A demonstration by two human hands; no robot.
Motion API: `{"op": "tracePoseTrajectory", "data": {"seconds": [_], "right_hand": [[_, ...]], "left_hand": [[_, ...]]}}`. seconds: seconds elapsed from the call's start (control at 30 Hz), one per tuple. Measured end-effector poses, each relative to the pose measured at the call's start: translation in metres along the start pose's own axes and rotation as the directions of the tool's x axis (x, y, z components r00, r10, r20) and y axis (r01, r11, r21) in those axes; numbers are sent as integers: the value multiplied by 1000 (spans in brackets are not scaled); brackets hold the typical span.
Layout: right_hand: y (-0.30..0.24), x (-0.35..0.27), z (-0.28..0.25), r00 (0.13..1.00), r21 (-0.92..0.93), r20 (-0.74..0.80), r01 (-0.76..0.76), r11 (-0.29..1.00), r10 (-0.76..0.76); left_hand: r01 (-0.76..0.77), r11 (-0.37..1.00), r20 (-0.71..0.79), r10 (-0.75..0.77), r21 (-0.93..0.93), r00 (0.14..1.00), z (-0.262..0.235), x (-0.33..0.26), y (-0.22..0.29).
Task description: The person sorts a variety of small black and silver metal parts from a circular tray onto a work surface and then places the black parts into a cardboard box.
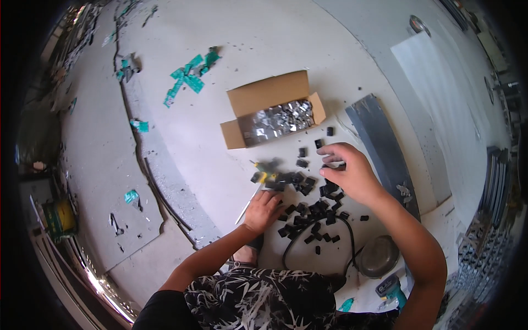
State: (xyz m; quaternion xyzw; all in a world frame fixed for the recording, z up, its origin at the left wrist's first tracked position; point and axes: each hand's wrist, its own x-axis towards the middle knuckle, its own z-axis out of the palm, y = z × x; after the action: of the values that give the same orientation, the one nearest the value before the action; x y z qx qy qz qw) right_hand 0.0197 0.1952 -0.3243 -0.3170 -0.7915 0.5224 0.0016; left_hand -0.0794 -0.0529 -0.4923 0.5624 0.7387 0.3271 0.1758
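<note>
My left hand (264, 211) is low over the near left side of a loose spread of small black blocks (318, 210), its fingers stretched forward and slightly apart. Just beyond its fingertips is a yellow-and-black tool (267, 176), too blurred to name exactly. A thin pale rod (247, 204) lies along the left of that hand. To the right, my right hand (347, 169) hovers above the far part of the blocks, thumb and fingers curved and apart, with nothing visible between them. Beyond both hands stands an open cardboard box (269, 92) holding many shiny metal pieces (283, 120).
A long dark grey bar (380, 146) lies right of the blocks. Nearer me are a black cable (285, 254), a round dark stool-like object (378, 256) and a teal power tool (391, 291). Green tape scraps (192, 74) litter the floor. Metal profiles (495, 184) are stacked far right.
</note>
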Motion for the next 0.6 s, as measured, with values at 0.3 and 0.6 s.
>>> {"op": "tracePoseTrajectory", "data": {"seconds": [0.3,0.6], "right_hand": [[139,-104,-61,853,-51,-411,-375,926,323],[144,-29,-9,875,-161,-425,-323,933,230]], "left_hand": [[28,998,-103,-33,-51,994,-25,47,13],[-74,997,-88,75,12,993,-12,120,10]]}}
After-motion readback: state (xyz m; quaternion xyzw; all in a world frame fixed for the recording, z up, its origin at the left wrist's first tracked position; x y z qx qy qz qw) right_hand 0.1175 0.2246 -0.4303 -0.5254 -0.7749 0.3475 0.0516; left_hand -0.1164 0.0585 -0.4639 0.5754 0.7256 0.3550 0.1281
